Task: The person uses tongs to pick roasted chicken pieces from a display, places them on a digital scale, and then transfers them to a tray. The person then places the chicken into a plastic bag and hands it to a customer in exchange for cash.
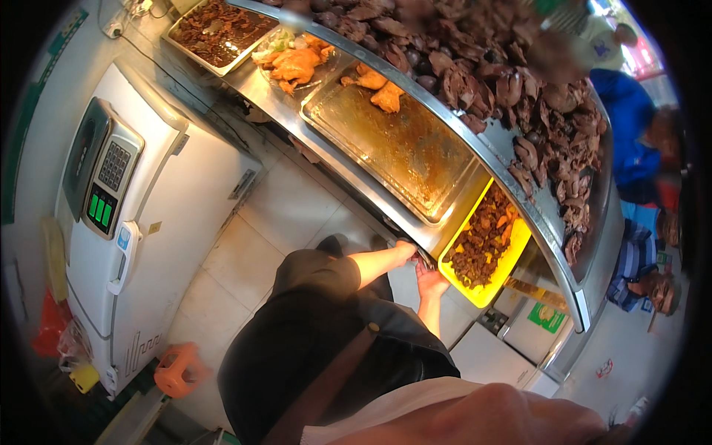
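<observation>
Both of my hands reach to the underside of a steel counter point(356, 175), near its front right corner. My left hand point(408, 252) touches a small dark object point(426, 260) below the counter edge; its fingers are partly hidden. Close beside it, my right hand point(431, 282) is raised to the same dark object, fingertips against or behind it. What the object is, and how firmly either hand grips it, I cannot tell. Just right of my hands, a yellow plastic tray point(481, 297) holds dark chopped cooked meat point(475, 247).
A greasy steel tray point(389, 153) holds a few cooked poultry pieces point(384, 92). Above it a curved metal-edged display point(489, 139) bears many cooked gizzards or similar offal point(517, 89). A chest freezer point(183, 206) carries a digital scale point(105, 172). An orange stool point(179, 370) stands nearby; people point(626, 128) are beyond.
</observation>
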`<action>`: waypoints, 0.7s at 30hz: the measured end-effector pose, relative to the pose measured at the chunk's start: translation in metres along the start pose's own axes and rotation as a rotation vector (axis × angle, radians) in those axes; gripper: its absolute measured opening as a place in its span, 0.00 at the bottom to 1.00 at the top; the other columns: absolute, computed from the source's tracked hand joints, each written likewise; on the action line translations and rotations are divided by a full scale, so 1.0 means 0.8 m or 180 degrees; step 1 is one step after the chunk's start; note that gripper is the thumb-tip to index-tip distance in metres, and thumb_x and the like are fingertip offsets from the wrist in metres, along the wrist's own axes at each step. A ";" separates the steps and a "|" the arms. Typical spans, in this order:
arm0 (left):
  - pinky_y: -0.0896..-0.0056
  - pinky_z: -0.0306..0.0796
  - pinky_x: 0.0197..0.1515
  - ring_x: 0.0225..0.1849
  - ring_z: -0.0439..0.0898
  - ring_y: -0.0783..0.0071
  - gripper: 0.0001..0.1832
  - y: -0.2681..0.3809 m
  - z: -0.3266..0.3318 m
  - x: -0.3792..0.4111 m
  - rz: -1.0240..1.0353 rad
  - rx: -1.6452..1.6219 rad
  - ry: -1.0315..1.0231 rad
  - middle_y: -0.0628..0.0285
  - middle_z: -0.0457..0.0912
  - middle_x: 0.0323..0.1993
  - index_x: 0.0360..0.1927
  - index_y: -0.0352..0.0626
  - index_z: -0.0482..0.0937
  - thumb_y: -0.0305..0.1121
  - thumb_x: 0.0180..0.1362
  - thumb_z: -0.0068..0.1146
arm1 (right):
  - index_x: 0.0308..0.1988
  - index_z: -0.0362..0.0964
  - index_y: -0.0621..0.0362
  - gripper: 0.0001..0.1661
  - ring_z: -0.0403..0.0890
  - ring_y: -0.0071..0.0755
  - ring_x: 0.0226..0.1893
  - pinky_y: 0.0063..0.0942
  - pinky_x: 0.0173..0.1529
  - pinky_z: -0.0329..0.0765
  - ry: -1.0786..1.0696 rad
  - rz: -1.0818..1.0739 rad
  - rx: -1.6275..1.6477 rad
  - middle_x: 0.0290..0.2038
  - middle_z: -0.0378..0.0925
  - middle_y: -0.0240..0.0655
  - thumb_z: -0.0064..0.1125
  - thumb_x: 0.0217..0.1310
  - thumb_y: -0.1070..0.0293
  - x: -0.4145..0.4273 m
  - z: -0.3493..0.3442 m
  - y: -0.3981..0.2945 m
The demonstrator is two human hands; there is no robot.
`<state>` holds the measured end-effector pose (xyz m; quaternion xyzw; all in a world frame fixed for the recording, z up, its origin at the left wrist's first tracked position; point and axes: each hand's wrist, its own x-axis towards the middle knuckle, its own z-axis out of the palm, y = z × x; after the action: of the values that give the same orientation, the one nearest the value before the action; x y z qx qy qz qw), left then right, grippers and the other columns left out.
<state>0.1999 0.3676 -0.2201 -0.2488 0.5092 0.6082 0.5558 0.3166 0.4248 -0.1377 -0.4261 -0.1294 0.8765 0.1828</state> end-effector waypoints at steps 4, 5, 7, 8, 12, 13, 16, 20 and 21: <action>0.71 0.75 0.25 0.28 0.81 0.68 0.06 -0.010 0.045 -0.065 -0.0055 0.0123 -0.0177 0.57 0.82 0.30 0.36 0.37 0.78 0.25 0.56 0.53 | 0.49 0.66 0.52 0.16 0.79 0.39 0.30 0.25 0.29 0.76 0.1076 -0.0408 -0.1472 0.36 0.76 0.38 0.51 0.64 0.60 0.033 -0.141 -0.028; 0.70 0.76 0.27 0.29 0.81 0.67 0.07 -0.011 0.047 -0.061 -0.0230 0.0040 -0.0135 0.57 0.83 0.32 0.37 0.36 0.78 0.24 0.55 0.53 | 0.45 0.69 0.53 0.11 0.79 0.35 0.25 0.22 0.26 0.75 0.1445 -0.0515 -0.1188 0.31 0.77 0.37 0.53 0.63 0.64 0.046 -0.134 -0.033; 0.63 0.77 0.39 0.39 0.83 0.61 0.11 0.004 0.005 -0.041 -0.0284 -0.0392 -0.0502 0.53 0.83 0.38 0.41 0.35 0.78 0.29 0.59 0.48 | 0.41 0.71 0.51 0.10 0.79 0.30 0.24 0.21 0.24 0.75 0.1458 -0.0481 -0.1283 0.29 0.79 0.32 0.54 0.63 0.60 0.048 -0.047 -0.020; 0.62 0.77 0.41 0.40 0.82 0.61 0.13 0.002 0.001 -0.049 -0.0212 -0.0201 -0.0558 0.53 0.83 0.39 0.42 0.35 0.77 0.31 0.60 0.47 | 0.40 0.72 0.50 0.10 0.79 0.28 0.24 0.21 0.24 0.75 0.1511 -0.0737 -0.0888 0.28 0.79 0.30 0.55 0.62 0.58 0.042 -0.042 -0.021; 0.61 0.76 0.43 0.41 0.81 0.62 0.13 0.003 -0.028 -0.081 -0.0097 0.0357 -0.0497 0.53 0.82 0.44 0.46 0.37 0.74 0.33 0.62 0.45 | 0.44 0.73 0.47 0.15 0.81 0.33 0.35 0.30 0.35 0.79 0.1427 -0.1310 0.0007 0.39 0.79 0.30 0.55 0.62 0.53 0.046 -0.052 -0.015; 0.61 0.76 0.43 0.40 0.81 0.62 0.13 0.002 -0.041 -0.088 -0.0226 0.0410 -0.0491 0.53 0.82 0.43 0.45 0.37 0.74 0.33 0.62 0.45 | 0.45 0.73 0.47 0.15 0.80 0.35 0.39 0.33 0.39 0.80 0.1303 -0.1248 0.0078 0.42 0.79 0.31 0.55 0.62 0.53 0.047 -0.054 -0.015; 0.63 0.76 0.42 0.40 0.80 0.63 0.12 -0.001 -0.087 -0.112 -0.0463 0.0503 -0.0352 0.55 0.82 0.42 0.45 0.40 0.75 0.33 0.63 0.45 | 0.51 0.71 0.50 0.18 0.77 0.41 0.49 0.39 0.51 0.78 0.0706 -0.0667 0.0148 0.48 0.78 0.35 0.52 0.64 0.56 0.032 -0.062 -0.011; 0.65 0.76 0.40 0.38 0.80 0.65 0.12 0.015 -0.127 -0.130 -0.0469 0.0673 -0.0096 0.55 0.83 0.41 0.44 0.39 0.74 0.34 0.64 0.44 | 0.50 0.71 0.53 0.18 0.82 0.39 0.41 0.37 0.46 0.81 0.1101 -0.0167 -0.0329 0.43 0.80 0.35 0.50 0.66 0.55 0.036 -0.063 -0.018; 0.66 0.76 0.40 0.38 0.80 0.66 0.12 0.022 -0.131 -0.130 -0.0385 0.0777 0.0008 0.55 0.83 0.41 0.44 0.39 0.74 0.34 0.64 0.44 | 0.49 0.72 0.51 0.17 0.83 0.37 0.38 0.36 0.43 0.82 0.1293 -0.0095 -0.0414 0.40 0.81 0.34 0.51 0.65 0.55 0.037 -0.061 -0.022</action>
<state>0.1824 0.2320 -0.1615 -0.2103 0.5642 0.5067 0.6170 0.3419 0.4570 -0.1809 -0.6029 -0.1524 0.7596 0.1902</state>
